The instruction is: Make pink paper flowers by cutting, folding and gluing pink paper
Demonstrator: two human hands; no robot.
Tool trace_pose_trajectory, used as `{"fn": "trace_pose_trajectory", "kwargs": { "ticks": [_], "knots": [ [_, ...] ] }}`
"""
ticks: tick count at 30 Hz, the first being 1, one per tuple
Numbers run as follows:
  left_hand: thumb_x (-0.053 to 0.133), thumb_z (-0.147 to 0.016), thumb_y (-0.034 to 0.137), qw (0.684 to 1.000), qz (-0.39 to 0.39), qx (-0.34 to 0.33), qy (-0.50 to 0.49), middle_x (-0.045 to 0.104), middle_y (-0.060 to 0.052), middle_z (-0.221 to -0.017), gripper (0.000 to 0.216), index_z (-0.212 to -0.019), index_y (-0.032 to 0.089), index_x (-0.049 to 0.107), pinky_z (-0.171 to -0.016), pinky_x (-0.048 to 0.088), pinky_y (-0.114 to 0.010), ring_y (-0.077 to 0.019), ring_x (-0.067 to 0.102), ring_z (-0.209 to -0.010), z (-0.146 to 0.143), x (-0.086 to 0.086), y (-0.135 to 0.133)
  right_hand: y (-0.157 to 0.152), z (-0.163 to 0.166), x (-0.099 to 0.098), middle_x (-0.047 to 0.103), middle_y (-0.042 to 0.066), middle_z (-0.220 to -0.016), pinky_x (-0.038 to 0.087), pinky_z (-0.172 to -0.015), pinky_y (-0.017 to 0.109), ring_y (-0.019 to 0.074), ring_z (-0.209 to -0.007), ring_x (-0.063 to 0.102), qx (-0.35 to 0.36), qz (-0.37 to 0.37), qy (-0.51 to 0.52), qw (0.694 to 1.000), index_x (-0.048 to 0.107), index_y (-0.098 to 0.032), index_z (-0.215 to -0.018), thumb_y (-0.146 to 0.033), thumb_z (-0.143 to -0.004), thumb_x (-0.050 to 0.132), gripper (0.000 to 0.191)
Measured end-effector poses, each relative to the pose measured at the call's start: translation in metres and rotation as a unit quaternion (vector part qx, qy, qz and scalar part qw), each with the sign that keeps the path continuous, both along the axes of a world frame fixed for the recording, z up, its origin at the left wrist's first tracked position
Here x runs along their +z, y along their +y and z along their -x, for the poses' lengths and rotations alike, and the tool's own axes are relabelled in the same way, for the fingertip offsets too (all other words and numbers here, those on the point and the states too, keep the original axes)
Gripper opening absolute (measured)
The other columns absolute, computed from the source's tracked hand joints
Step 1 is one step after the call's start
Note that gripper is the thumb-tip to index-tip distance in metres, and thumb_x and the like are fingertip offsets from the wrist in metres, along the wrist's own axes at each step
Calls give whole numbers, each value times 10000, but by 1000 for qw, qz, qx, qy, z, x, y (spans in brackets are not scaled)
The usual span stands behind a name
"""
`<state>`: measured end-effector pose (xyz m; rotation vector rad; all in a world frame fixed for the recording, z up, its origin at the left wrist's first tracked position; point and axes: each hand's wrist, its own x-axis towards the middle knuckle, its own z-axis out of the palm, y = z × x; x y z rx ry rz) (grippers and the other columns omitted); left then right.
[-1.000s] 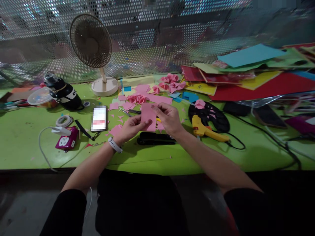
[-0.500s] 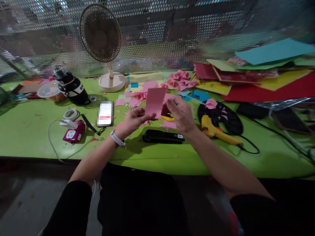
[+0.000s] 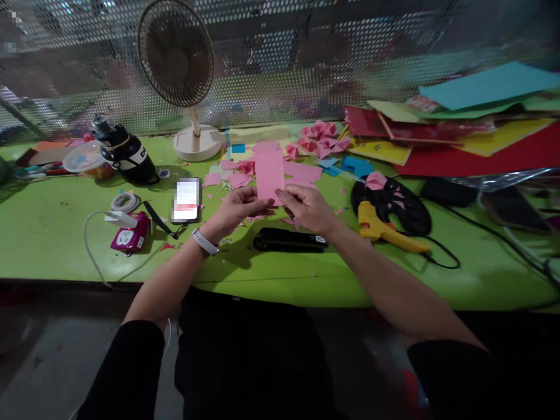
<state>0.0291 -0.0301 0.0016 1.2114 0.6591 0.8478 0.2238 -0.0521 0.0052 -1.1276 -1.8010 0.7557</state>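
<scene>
A rectangular piece of pink paper (image 3: 269,172) is held upright over the table, between both hands. My left hand (image 3: 242,205) pinches its lower left edge, with the thumb across the bottom. My right hand (image 3: 306,207) grips the lower right corner between thumb and fingers. Below the hands, a black stapler (image 3: 289,240) lies on the green table. Behind the held paper are loose pink paper pieces (image 3: 304,171) and a pile of folded pink paper shapes (image 3: 321,139). The fingers behind the paper are hidden.
On the left are a phone (image 3: 186,200), a tape roll (image 3: 125,202), a purple device (image 3: 130,232), a black bottle (image 3: 125,154) and a fan (image 3: 177,58). On the right, a yellow glue gun (image 3: 389,230) trails a cord beside a black pad (image 3: 415,216), near stacked coloured sheets (image 3: 490,87).
My right hand has moved left and down and now grips the paper's lower right corner. The paper has shifted slightly left and stands straighter.
</scene>
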Motion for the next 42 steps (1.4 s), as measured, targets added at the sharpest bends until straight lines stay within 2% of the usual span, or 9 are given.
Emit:
{"fn": "trace_pose_trajectory", "kwargs": {
  "ticks": [7,10,15,20,26,30,36,39,42],
  "knots": [
    [886,-669,328,1000,-11,22,-4,758,-68,-856,488,-1042,101,668,-784,563,-267,-133,727,-756,0,-2,2,-2,-2,-3,509,-24,-554,341,-438,255,104,-472,450,60,124,72,988,532,-202,-673,-663,-838,633,500],
    [890,-663,329,999,-18,31,1,761,-65,-845,497,-1046,104,666,-776,571,-264,-132,725,-745,1,-3,5,0,-4,-4,517,-28,-570,350,-439,244,99,-481,454,80,128,72,986,553,-192,-695,-575,-840,674,427],
    [876,-688,312,999,-17,43,-3,766,-66,-862,464,-1044,109,658,-754,579,-246,-118,725,-726,4,-4,9,4,-9,-2,582,-4,-664,418,-490,241,108,-541,519,121,144,72,979,569,-185,-761,-449,-898,612,300],
    [890,-658,263,1000,5,20,14,770,-80,-879,509,-1079,99,657,-745,588,-252,-133,735,-742,5,-2,7,4,-12,-4,514,-37,-600,376,-488,231,105,-520,477,120,128,26,984,521,-202,-746,-405,-921,578,274],
    [900,-622,235,999,-3,4,45,775,-105,-919,569,-1117,84,664,-778,600,-290,-160,746,-771,7,5,5,3,-13,-7,523,-35,-602,355,-477,244,112,-504,473,117,120,-18,986,523,-211,-776,-409,-940,555,259],
    [897,-631,245,998,-8,-7,65,777,-115,-881,538,-1091,76,677,-762,598,-280,-159,745,-747,12,8,8,2,-15,-6,508,-43,-587,361,-468,232,101,-494,461,124,115,2,986,522,-210,-768,-423,-941,571,279],
    [884,-653,213,996,26,0,88,779,-107,-824,486,-1085,87,700,-782,610,-315,-188,754,-762,26,20,13,5,-28,0,527,-34,-597,373,-439,217,90,-488,467,113,151,77,979,545,-202,-769,-427,-926,616,283],
    [839,-727,315,995,72,-6,66,781,-120,-882,429,-1080,103,718,-818,612,-338,-210,760,-827,27,19,15,7,-34,1,549,-28,-606,373,-438,212,83,-489,468,123,147,109,975,571,-198,-777,-421,-930,615,274],
    [774,-777,484,991,127,5,38,770,-111,-834,471,-1059,111,717,-768,620,-357,-215,752,-775,20,10,15,6,-34,0,561,-29,-598,382,-434,208,82,-487,488,174,178,82,965,594,-193,-789,-407,-932,614,258]
  ]
}}
